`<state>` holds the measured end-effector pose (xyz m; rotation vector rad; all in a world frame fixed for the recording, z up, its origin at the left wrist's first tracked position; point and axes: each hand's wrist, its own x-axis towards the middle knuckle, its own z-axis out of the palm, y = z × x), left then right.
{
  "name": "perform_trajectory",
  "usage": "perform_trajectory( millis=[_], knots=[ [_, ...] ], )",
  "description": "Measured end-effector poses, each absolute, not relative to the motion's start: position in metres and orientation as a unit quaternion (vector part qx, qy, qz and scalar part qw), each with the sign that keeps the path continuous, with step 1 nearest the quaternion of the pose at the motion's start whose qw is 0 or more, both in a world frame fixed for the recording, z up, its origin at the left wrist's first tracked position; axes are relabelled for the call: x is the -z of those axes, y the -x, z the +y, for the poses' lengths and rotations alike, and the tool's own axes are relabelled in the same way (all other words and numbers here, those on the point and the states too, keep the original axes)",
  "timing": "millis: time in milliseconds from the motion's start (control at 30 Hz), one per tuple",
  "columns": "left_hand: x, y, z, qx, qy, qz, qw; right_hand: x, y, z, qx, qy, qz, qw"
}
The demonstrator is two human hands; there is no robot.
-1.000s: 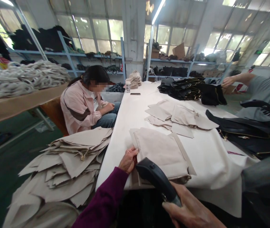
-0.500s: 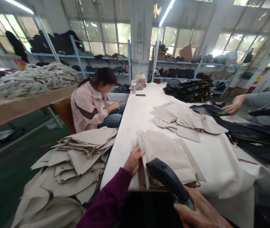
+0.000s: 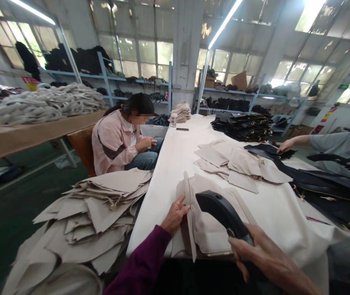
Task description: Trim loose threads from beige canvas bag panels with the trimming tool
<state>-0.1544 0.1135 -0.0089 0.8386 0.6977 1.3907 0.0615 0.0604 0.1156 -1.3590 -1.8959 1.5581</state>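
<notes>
My left hand (image 3: 175, 216), in a purple sleeve, grips the raised edge of a beige fabric piece (image 3: 212, 221) lying folded at the near table edge. A zip runs along that piece's near side. My right hand (image 3: 255, 250) is shut around a black hand-held iron (image 3: 224, 213), which is held just above the fabric. The iron hides the middle of the piece. To the left of my hands lies a large heap of beige cut fabric pieces (image 3: 101, 209).
Beige pieces (image 3: 242, 164) and black bags (image 3: 242, 128) lie further along the white-covered table (image 3: 273, 213). A seated person (image 3: 116, 143) works at the far left. Another person's hand (image 3: 285, 145) rests on black material at the right. Loaded shelves line the back wall.
My left hand has lifted the fabric's edge upright. The iron has risen and moved up and to the right over the piece. The other person's hand has moved left across the black material.
</notes>
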Motion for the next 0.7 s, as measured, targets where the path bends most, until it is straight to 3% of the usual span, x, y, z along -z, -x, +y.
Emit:
perform_trajectory(
  millis=[367,533,700],
  knots=[
    [0.01,0.16,0.113,-0.555,-0.411,0.273,0.67,-0.108,-0.021,0.119,-0.557,0.441,-0.662,0.239],
    [0.019,0.159,0.114,-0.556,-0.408,0.35,0.634,-0.123,-0.037,0.124,-0.53,0.463,-0.651,0.284],
    [-0.002,0.171,0.127,-0.612,-0.364,0.347,0.611,-0.144,-0.081,0.095,-0.484,0.517,-0.663,0.242]
  ],
)
